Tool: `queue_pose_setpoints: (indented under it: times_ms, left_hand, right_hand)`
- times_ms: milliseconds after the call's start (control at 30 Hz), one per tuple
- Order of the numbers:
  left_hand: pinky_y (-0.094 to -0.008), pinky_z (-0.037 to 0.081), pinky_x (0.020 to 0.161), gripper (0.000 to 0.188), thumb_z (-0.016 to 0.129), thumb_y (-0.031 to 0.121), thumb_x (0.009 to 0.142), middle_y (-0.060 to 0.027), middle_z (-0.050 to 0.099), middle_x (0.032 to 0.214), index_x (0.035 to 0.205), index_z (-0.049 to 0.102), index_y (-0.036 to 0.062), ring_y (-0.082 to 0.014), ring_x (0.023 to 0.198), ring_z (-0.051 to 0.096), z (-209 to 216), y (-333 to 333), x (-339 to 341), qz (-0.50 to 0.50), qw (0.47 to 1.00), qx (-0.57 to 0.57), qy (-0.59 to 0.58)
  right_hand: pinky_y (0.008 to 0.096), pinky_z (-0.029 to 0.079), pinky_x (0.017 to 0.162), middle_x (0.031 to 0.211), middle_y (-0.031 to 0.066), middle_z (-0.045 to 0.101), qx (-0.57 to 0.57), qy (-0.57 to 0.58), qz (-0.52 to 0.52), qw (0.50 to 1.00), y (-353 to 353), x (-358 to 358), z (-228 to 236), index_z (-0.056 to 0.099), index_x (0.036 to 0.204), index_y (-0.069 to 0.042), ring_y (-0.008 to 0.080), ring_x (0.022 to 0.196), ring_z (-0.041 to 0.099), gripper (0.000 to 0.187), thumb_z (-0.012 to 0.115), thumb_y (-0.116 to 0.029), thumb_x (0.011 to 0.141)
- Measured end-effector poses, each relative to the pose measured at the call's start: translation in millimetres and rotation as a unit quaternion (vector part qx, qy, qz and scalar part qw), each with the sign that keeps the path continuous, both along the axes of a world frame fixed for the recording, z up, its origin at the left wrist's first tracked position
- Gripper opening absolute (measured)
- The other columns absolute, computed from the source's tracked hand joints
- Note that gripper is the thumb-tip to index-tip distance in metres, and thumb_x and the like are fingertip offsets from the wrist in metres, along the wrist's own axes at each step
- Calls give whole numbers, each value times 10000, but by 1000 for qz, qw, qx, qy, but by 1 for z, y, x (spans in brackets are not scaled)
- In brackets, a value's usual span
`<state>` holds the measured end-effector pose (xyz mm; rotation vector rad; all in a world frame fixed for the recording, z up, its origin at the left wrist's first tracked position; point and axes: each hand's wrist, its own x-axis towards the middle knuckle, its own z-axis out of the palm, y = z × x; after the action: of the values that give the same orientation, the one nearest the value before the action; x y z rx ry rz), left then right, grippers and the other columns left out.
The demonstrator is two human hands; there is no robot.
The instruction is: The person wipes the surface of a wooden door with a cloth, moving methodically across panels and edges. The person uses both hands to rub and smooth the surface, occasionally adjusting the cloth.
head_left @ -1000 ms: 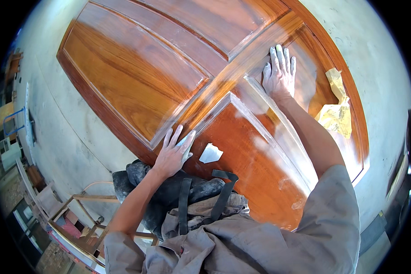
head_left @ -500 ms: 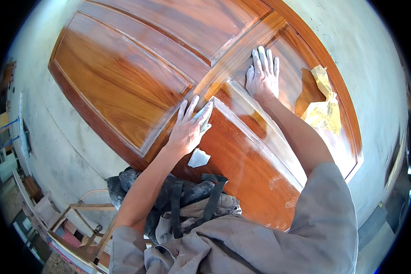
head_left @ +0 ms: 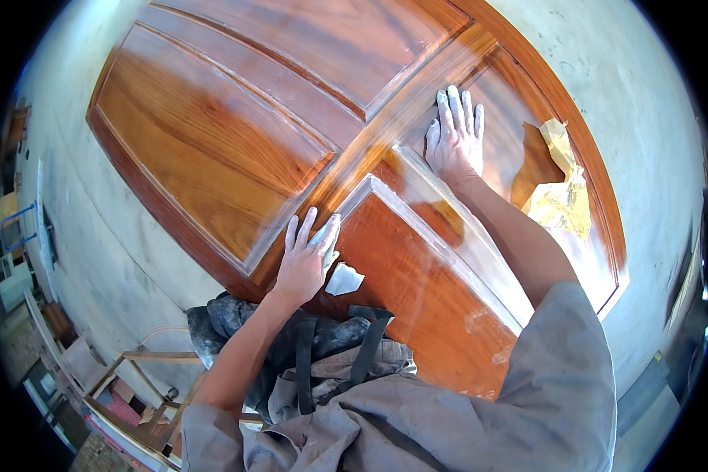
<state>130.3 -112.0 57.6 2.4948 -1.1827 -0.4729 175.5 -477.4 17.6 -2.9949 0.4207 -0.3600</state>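
My left hand (head_left: 300, 263) is on the rail at the near end of a brown wooden door (head_left: 204, 157), fingers stretched along the wood. A pale bluish scrap, apparently folded sandpaper (head_left: 319, 236), shows between its fingers; most of it is hidden. Just right of that hand lies a torn whitish piece of paper (head_left: 344, 279). My right hand (head_left: 456, 141), its fingertips white with dust, rests flat on the upper right panel and holds nothing. A crumpled yellow sheet of paper (head_left: 562, 200) lies right of my right forearm. White dust covers parts of the panels and mouldings.
The door lies before me above a pale grey floor (head_left: 118, 228). Dark cloth with straps (head_left: 303, 354) bunches at my waist. A wooden frame (head_left: 153, 393) and stacked odds and ends stand at lower left. Grey boards (head_left: 645, 401) lie at lower right.
My left hand has slid along the rail toward me and to the left, off the meeting point of the rails. My right hand stays on its panel; the view has shifted slightly.
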Motion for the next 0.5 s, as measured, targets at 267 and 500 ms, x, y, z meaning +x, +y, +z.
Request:
queue_pose_setpoints:
  times_ms: [267,500]
  left_hand:
    - [-620,200,1274,673,659,218,1015,-72,501,1605,1619,386,105,-375,1569,291,-1,-21,17,-38,998,-35,-26]
    - [-597,220,1277,648,653,247,1021,-51,472,1624,1604,413,99,-367,1554,307,-1,-50,34,-23,998,-41,-35]
  right_hand:
    - [557,167,1302,1676,131,377,10,-9,5,1000,2,-14,-3,428,1593,-88,347,1583,276,594,531,-222,1023]
    - [558,202,1291,1658,129,407,-7,-37,17,999,5,0,-6,453,1575,-87,358,1559,324,573,537,-220,1023]
